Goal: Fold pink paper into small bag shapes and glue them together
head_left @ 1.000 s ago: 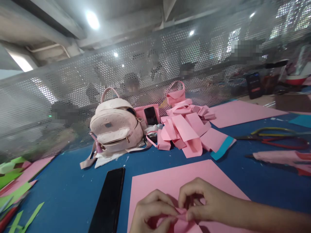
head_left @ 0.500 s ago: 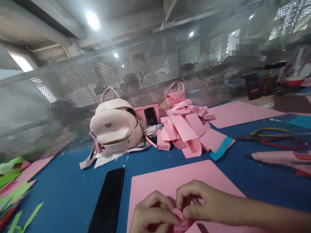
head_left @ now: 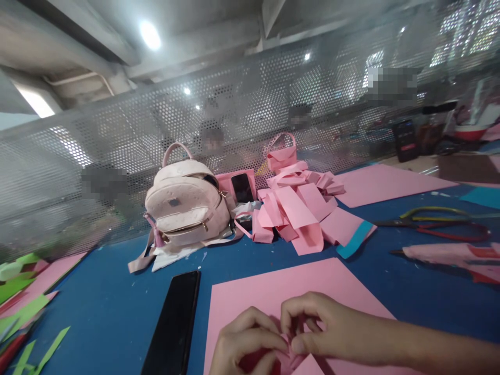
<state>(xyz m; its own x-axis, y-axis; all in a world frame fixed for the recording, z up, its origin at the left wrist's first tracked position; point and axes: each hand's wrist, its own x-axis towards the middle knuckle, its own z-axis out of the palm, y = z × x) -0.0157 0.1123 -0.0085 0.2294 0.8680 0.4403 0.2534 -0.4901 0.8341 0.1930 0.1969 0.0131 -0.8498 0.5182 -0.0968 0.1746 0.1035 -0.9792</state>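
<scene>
Both of my hands meet over a small folded piece of pink paper [head_left: 288, 354] near the bottom edge of the view. My left hand [head_left: 248, 341] has its fingers curled and pinches the paper from the left. From the right, my right hand [head_left: 318, 323] grips the same piece between thumb and fingers. Its lower part is cut off by the frame, and the fingers hide some of the folds. Under the hands lies a large flat pink sheet [head_left: 242, 297] on the blue table. A dark phone [head_left: 174, 317] lies just left of that sheet.
Behind stand a pale backpack [head_left: 187, 203] and a heap of folded pink paper pieces [head_left: 297, 208]. Scissors [head_left: 433, 221] and a pink glue gun [head_left: 441, 253] lie at right. Green paper strips [head_left: 50, 349] are at left. A perforated metal screen [head_left: 250, 114] edges the table.
The fingers have shifted slightly on the small pink paper; my right hand is a little further left. The table items stay in place, with only slight camera movement.
</scene>
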